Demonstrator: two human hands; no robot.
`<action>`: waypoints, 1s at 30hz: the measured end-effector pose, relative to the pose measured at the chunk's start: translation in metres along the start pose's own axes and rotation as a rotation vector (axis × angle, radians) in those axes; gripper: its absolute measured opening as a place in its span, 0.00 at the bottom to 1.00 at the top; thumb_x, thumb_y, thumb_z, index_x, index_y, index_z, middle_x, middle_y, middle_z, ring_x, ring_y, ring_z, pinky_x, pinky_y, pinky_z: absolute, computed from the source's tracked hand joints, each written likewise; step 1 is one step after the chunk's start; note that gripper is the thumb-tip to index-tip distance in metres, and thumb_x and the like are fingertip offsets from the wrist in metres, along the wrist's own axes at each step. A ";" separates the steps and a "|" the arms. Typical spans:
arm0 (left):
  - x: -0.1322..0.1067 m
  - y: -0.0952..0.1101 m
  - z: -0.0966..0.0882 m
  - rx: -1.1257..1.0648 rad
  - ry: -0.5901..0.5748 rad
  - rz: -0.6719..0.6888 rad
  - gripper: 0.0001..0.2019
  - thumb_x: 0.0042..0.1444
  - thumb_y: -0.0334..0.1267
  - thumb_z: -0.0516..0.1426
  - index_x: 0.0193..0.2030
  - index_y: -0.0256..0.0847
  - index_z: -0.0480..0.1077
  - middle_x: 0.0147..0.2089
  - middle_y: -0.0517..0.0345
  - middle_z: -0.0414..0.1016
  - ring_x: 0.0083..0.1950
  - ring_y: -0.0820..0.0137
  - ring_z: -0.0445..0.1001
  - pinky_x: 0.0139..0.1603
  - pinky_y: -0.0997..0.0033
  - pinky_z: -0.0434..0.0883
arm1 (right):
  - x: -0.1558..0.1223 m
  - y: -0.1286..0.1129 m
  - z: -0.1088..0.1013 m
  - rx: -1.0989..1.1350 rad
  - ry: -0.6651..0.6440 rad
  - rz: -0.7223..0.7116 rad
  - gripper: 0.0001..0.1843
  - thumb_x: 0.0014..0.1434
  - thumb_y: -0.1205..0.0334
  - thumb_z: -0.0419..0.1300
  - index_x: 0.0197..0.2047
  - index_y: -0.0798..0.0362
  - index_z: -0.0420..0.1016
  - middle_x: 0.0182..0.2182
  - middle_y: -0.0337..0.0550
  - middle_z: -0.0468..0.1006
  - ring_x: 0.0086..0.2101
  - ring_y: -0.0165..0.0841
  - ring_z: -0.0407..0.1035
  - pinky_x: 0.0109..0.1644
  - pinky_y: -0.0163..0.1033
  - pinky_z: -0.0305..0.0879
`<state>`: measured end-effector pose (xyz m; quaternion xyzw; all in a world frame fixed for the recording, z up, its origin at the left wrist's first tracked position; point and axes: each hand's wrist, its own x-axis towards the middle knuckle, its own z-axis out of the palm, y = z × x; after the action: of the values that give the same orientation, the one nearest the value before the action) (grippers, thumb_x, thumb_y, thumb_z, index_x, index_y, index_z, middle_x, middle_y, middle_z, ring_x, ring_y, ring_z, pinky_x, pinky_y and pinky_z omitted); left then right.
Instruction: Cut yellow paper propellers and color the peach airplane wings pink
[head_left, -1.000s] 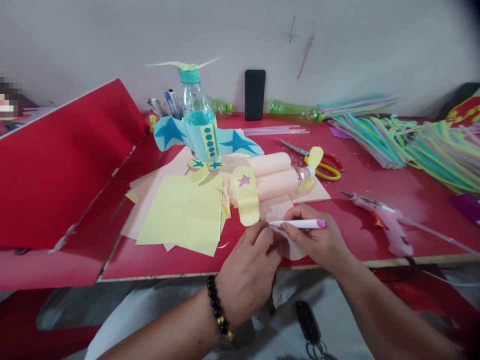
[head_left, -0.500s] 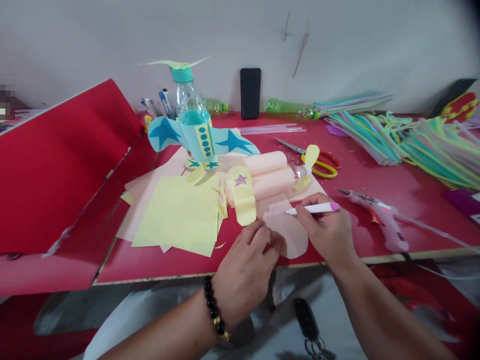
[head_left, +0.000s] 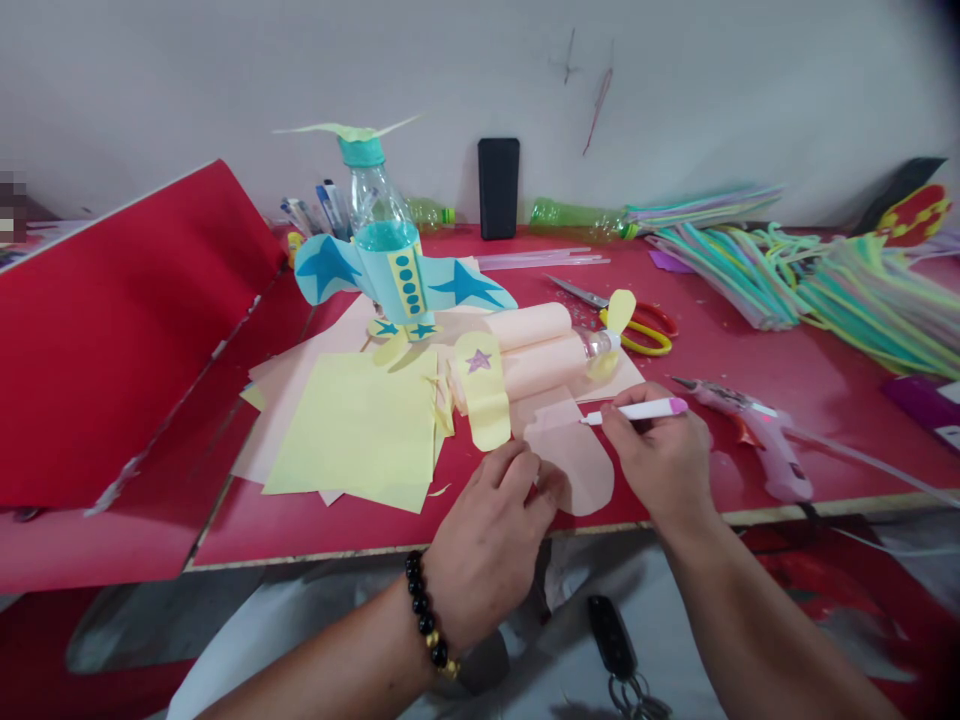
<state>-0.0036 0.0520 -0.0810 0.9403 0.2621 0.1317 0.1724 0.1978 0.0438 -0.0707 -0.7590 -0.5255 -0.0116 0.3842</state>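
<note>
The right hand [head_left: 664, 455] grips a slim white marker [head_left: 645, 411] over pale pink paper [head_left: 589, 478]
The left hand [head_left: 491, 525] rests curled on the paper's left side, pinching or not I cannot tell; the thin, round-ended piece lies near the front of a smooth red table [head_left: 724, 350], a pink-wrapped bottle [head_left: 544, 366] just beyond, flat yellow paper [head_left: 349, 430] left, grey wall [head_left: 225, 85] far behind

The single camera, worn on the head, faces forward and down over the surface [head_left: 847, 400]. The hands [head_left: 487, 545] appear close, between 4 and 6 o'clock; the wall [head_left: 690, 90] stands farther off, at 12 o'clock.
</note>
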 end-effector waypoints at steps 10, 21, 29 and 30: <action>0.000 0.001 -0.001 0.007 -0.002 -0.003 0.18 0.58 0.24 0.47 0.54 0.38 0.63 0.53 0.49 0.64 0.64 0.60 0.58 0.68 0.56 0.59 | -0.001 0.000 0.000 -0.025 0.017 0.019 0.07 0.53 0.57 0.61 0.27 0.50 0.70 0.17 0.37 0.72 0.20 0.33 0.67 0.25 0.36 0.59; 0.000 0.000 0.000 0.014 -0.005 0.000 0.15 0.60 0.26 0.48 0.53 0.38 0.64 0.53 0.49 0.64 0.64 0.60 0.58 0.69 0.56 0.57 | -0.004 0.001 -0.002 0.038 0.040 0.011 0.07 0.54 0.58 0.60 0.27 0.50 0.71 0.19 0.36 0.73 0.21 0.31 0.66 0.26 0.34 0.60; 0.000 0.001 -0.002 -0.007 -0.004 0.004 0.16 0.59 0.25 0.48 0.53 0.38 0.64 0.53 0.50 0.65 0.63 0.61 0.59 0.68 0.55 0.58 | -0.001 0.000 0.000 0.008 0.002 0.016 0.07 0.53 0.58 0.61 0.27 0.50 0.70 0.18 0.35 0.72 0.20 0.31 0.66 0.26 0.35 0.59; 0.000 0.001 -0.001 -0.007 -0.002 0.006 0.16 0.59 0.25 0.48 0.53 0.38 0.64 0.53 0.50 0.65 0.63 0.61 0.59 0.68 0.55 0.59 | -0.001 0.001 -0.001 -0.003 0.011 0.018 0.06 0.53 0.59 0.61 0.27 0.50 0.70 0.18 0.35 0.72 0.21 0.31 0.67 0.27 0.35 0.59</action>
<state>-0.0036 0.0521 -0.0795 0.9406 0.2587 0.1321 0.1758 0.1979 0.0423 -0.0712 -0.7641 -0.5166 -0.0128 0.3862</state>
